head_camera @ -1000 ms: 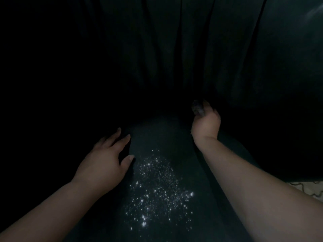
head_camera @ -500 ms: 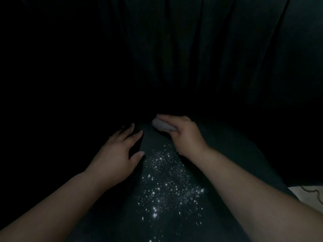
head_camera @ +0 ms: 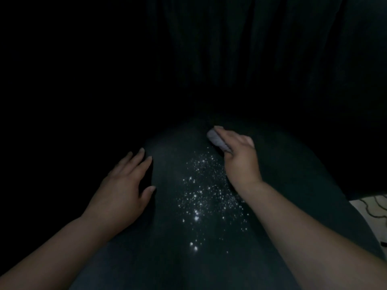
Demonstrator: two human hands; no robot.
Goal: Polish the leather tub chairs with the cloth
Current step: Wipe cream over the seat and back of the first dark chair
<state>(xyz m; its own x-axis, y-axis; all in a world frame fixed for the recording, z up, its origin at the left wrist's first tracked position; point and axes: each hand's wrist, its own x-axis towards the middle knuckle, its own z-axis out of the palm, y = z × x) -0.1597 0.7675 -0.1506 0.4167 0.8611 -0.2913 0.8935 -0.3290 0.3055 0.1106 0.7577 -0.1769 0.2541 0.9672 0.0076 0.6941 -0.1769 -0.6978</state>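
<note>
The scene is very dark. A dark leather tub chair fills the head view; its seat glints with small bright specks down the middle, and its pleated backrest rises behind. My right hand presses a small pale cloth onto the seat near the backrest, with the cloth showing at my fingertips. My left hand lies flat on the left part of the seat with fingers apart and nothing in it.
At the right edge a strip of pale floor with a dark wavy cable shows past the seat. The chair's left side is lost in shadow.
My right hand came off the backrest down to the seat with the cloth, then shifted a little to the right. My left hand stayed on the seat.
</note>
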